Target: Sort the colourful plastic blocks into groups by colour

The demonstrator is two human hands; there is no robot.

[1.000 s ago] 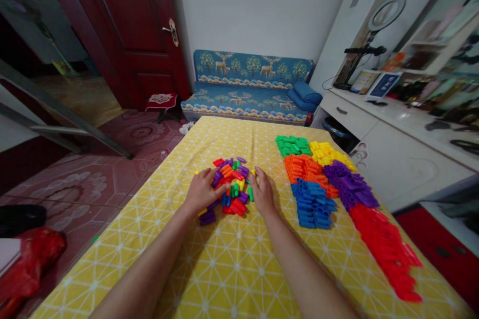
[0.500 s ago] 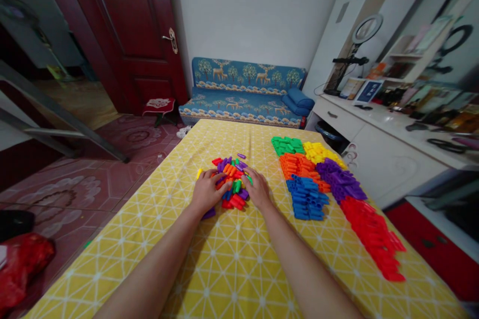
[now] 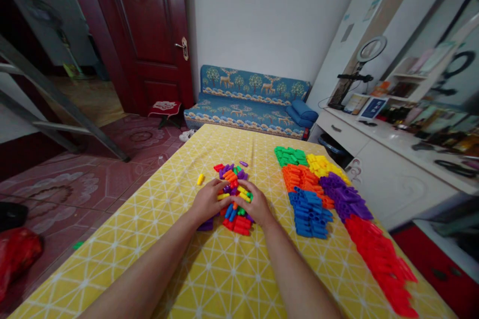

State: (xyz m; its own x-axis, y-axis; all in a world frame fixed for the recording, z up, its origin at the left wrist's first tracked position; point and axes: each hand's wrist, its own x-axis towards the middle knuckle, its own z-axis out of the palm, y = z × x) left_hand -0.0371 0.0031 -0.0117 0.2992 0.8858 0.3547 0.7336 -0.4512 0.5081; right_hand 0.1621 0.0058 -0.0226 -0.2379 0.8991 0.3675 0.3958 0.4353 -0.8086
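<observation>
A mixed pile of small bullet-shaped plastic building blocks (image 3: 235, 227) lies on the yellow patterned tablecloth (image 3: 209, 264). My left hand (image 3: 207, 201) is at the pile's left side, with a yellow block (image 3: 223, 196) between its thumb and fingers. From the right, my right hand (image 3: 258, 203) curls over the pile, its thumb and fingers around yellow blocks (image 3: 245, 193). Red, blue, orange, purple and green blocks lie around and beneath the fingertips. A single yellow block (image 3: 200, 179) sits apart to the left, and a purple one (image 3: 243, 163) beyond the pile.
On the right lie sorted groups of blocks: green (image 3: 290, 156), yellow (image 3: 324, 165), orange (image 3: 301, 179), blue (image 3: 311, 214), purple (image 3: 346, 197) and red (image 3: 377, 259). Past the table stand a blue sofa (image 3: 243, 104) and a red stool (image 3: 164, 107). A white dresser (image 3: 359, 132) is at right.
My hands have come closer together over the pile, and yellow blocks now show between the fingers. The yellow block at left is uncovered. The view has shifted slightly.
</observation>
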